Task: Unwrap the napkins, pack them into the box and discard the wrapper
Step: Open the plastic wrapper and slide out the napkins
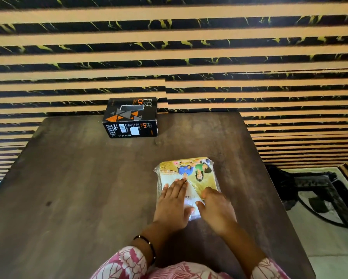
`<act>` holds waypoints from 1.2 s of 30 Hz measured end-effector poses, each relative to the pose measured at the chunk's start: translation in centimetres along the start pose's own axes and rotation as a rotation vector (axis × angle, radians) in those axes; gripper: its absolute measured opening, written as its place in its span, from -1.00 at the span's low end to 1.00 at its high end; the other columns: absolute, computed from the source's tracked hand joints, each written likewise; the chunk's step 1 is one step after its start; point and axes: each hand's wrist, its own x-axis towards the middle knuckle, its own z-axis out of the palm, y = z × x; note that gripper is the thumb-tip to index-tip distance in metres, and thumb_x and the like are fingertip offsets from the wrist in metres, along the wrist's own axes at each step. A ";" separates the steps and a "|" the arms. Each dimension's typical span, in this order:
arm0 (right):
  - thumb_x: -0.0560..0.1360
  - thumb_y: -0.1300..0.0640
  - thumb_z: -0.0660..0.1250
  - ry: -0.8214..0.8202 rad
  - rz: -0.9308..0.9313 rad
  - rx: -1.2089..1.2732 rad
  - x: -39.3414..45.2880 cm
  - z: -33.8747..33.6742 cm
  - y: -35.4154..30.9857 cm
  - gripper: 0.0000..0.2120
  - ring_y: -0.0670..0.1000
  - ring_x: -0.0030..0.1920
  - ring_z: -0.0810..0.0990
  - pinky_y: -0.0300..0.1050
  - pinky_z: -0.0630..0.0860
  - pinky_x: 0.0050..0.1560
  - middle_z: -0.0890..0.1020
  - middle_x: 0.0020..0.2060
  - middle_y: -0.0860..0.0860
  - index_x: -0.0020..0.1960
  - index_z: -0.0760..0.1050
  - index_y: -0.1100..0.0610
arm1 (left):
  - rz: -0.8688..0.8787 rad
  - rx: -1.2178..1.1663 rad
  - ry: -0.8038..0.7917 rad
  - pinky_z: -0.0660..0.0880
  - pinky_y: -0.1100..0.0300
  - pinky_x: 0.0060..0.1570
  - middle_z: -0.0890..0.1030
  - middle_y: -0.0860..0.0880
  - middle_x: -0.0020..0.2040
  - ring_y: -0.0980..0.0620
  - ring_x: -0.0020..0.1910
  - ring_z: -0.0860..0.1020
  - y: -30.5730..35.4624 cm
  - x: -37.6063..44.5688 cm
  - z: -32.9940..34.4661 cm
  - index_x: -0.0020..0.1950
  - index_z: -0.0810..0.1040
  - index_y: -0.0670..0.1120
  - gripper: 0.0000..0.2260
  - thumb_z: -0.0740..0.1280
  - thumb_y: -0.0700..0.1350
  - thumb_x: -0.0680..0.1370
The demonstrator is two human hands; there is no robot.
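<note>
A pack of napkins (191,174) in a clear plastic wrapper with a yellow printed label lies on the dark wooden table (78,188), right of centre. My left hand (173,204) rests flat on the pack's near left part, fingers stretched out and together. My right hand (215,210) lies on the pack's near right corner with its fingers curled over the wrapper; whether it pinches the plastic is unclear. A black box (129,117) with orange triangles stands shut at the table's far edge, well beyond both hands.
A striped black and tan wall rises right behind the table. The table's right edge (269,188) drops to a patterned floor. Pink and white sleeves show at the bottom.
</note>
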 end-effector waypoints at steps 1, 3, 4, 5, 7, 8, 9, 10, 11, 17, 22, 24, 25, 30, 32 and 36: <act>0.50 -0.04 0.24 -0.017 0.002 0.017 0.1 0.0 0.1 -0.72 0.10 0.09 0.56 -0.06 0.49 0.04 0.61 0.06 0.06 0.10 0.43 0.12 | -0.003 0.001 0.011 0.23 -0.10 0.29 0.45 -0.07 0.37 -0.04 0.33 0.43 0.0 0.0 0.1 0.39 0.34 -0.15 -0.33 0.10 0.21 0.38; 0.49 -0.04 0.27 -0.045 -0.009 0.077 0.2 0.2 0.4 -0.75 0.06 0.05 0.58 -0.07 0.50 0.02 0.63 0.02 0.04 0.05 0.47 0.11 | 0.008 -0.024 0.012 0.11 -0.08 0.36 0.35 -0.07 0.44 -0.05 0.41 0.33 0.0 0.1 0.2 0.44 0.25 -0.14 -0.31 0.07 0.21 0.39; 0.48 -0.04 0.28 -0.055 -0.014 0.104 0.3 0.2 0.5 -0.76 0.04 0.04 0.58 -0.09 0.50 0.02 0.64 0.01 0.03 0.04 0.48 0.09 | 0.016 -0.032 0.025 -0.01 -0.04 0.41 0.25 -0.07 0.49 -0.05 0.46 0.22 0.0 0.2 0.1 0.48 0.16 -0.13 -0.28 0.01 0.22 0.40; 0.47 -0.04 0.28 -0.061 -0.018 0.124 0.3 0.3 0.5 -0.76 0.03 0.04 0.58 -0.10 0.50 0.03 0.64 0.02 0.01 0.04 0.49 0.08 | 0.024 -0.042 0.027 -0.13 0.01 0.43 0.14 -0.05 0.52 -0.03 0.50 0.10 0.0 0.2 0.1 0.50 0.06 -0.11 -0.26 -0.05 0.23 0.40; 0.46 -0.05 0.28 -0.057 -0.014 0.143 0.4 0.4 0.3 -0.75 0.03 0.06 0.57 -0.12 0.48 0.05 0.63 0.04 0.00 0.07 0.50 0.05 | 0.026 -0.045 0.029 -0.25 0.09 0.43 0.01 -0.01 0.55 0.02 0.52 -0.05 0.0 0.2 0.0 0.52 -0.06 -0.08 -0.23 -0.13 0.25 0.37; 0.46 -0.05 0.28 -0.049 -0.006 0.145 0.4 0.4 0.2 -0.74 0.04 0.08 0.57 -0.12 0.46 0.05 0.62 0.06 0.00 0.09 0.49 0.04 | 0.021 -0.045 0.033 -0.26 0.10 0.43 -0.01 -0.01 0.55 0.03 0.52 -0.08 0.0 0.2 0.0 0.52 -0.08 -0.08 -0.23 -0.15 0.25 0.36; 0.46 -0.06 0.28 -0.035 0.005 0.154 0.4 0.3 0.1 -0.73 0.04 0.10 0.56 -0.12 0.45 0.06 0.62 0.08 -0.01 0.11 0.49 0.03 | 0.012 -0.046 0.039 -0.27 0.10 0.43 -0.02 0.00 0.55 0.04 0.52 -0.09 0.0 0.2 0.0 0.52 -0.09 -0.07 -0.23 -0.16 0.25 0.36; 0.46 -0.06 0.28 -0.020 0.012 0.167 0.5 0.3 0.0 -0.72 0.04 0.12 0.56 -0.13 0.45 0.07 0.61 0.09 -0.03 0.13 0.49 0.01 | 0.004 -0.042 0.045 -0.27 0.10 0.43 -0.03 0.00 0.55 0.04 0.52 -0.10 0.0 0.2 0.0 0.52 -0.10 -0.07 -0.25 -0.15 0.24 0.38; 0.46 -0.05 0.28 -0.007 0.007 0.177 0.6 0.3 -0.2 -0.71 0.03 0.12 0.56 -0.13 0.45 0.08 0.61 0.11 -0.04 0.15 0.48 0.00 | 0.000 -0.037 0.051 -0.27 0.10 0.44 -0.05 0.00 0.55 0.04 0.52 -0.10 0.0 0.2 0.1 0.52 -0.11 -0.07 -0.28 -0.13 0.23 0.42; 0.47 0.11 0.30 0.031 -0.035 0.283 1.0 0.9 -0.3 -0.77 -0.01 0.08 0.57 -0.22 0.43 0.03 0.63 0.07 -0.03 0.12 0.51 0.04 | 0.004 -0.043 0.029 -0.29 0.10 0.43 -0.08 0.02 0.55 0.05 0.52 -0.14 -0.1 0.0 0.3 0.51 -0.12 -0.05 -0.24 -0.19 0.26 0.37; 0.38 0.06 0.41 -0.001 0.133 0.452 1.5 0.9 0.3 -0.80 -0.04 -0.04 0.58 -0.22 0.48 -0.08 0.63 -0.14 -0.08 -0.01 0.56 0.04 | 0.020 -0.066 0.039 -0.31 0.12 0.42 -0.08 0.06 0.55 0.07 0.52 -0.15 -0.3 -0.2 0.3 0.52 -0.09 -0.04 -0.24 -0.13 0.27 0.38; 0.37 0.06 0.41 -0.020 0.142 0.436 1.6 0.7 0.2 -0.86 -0.04 -0.06 0.58 -0.25 0.44 -0.16 0.62 -0.16 -0.09 -0.07 0.57 0.03 | 0.022 -0.061 0.038 -0.31 0.12 0.43 -0.08 0.06 0.55 0.08 0.51 -0.16 -0.3 -0.3 0.4 0.52 -0.10 -0.04 -0.25 -0.13 0.27 0.38; 0.38 0.08 0.40 -0.025 0.149 0.434 1.7 0.6 0.1 -0.91 -0.05 -0.08 0.58 -0.27 0.42 -0.22 0.61 -0.18 -0.10 -0.12 0.58 0.03 | 0.021 -0.062 0.039 -0.31 0.11 0.43 -0.08 0.06 0.55 0.07 0.51 -0.16 -0.3 -0.3 0.4 0.52 -0.10 -0.04 -0.25 -0.13 0.27 0.38; 0.39 0.14 0.41 -0.043 0.192 0.502 2.0 0.6 0.0 -0.85 -0.08 -0.17 0.55 -0.24 0.43 -0.18 0.60 -0.25 -0.12 -0.32 0.49 -0.02 | 0.019 -0.054 0.047 -0.31 0.11 0.43 -0.09 0.06 0.55 0.07 0.52 -0.15 -0.2 -0.3 0.4 0.52 -0.11 -0.03 -0.25 -0.13 0.27 0.39; 0.39 0.13 0.38 -0.039 0.220 0.510 2.1 0.8 0.0 -0.82 -0.06 -0.17 0.56 -0.20 0.50 -0.15 0.59 -0.27 -0.12 -0.36 0.47 -0.02 | 0.011 -0.048 0.045 -0.29 0.09 0.45 -0.10 0.06 0.55 0.07 0.52 -0.16 -0.1 -0.4 0.5 0.51 -0.12 -0.02 -0.26 -0.15 0.27 0.39; 0.47 0.09 0.25 -0.010 0.156 0.326 1.7 0.9 -0.4 -0.88 -0.03 -0.17 0.51 -0.19 0.41 -0.22 0.61 -0.17 -0.07 -0.25 0.45 -0.01 | 0.012 -0.054 0.046 -0.25 0.06 0.48 -0.05 0.03 0.55 0.06 0.52 -0.13 -0.1 -0.5 0.6 0.52 -0.09 -0.04 -0.26 -0.13 0.26 0.40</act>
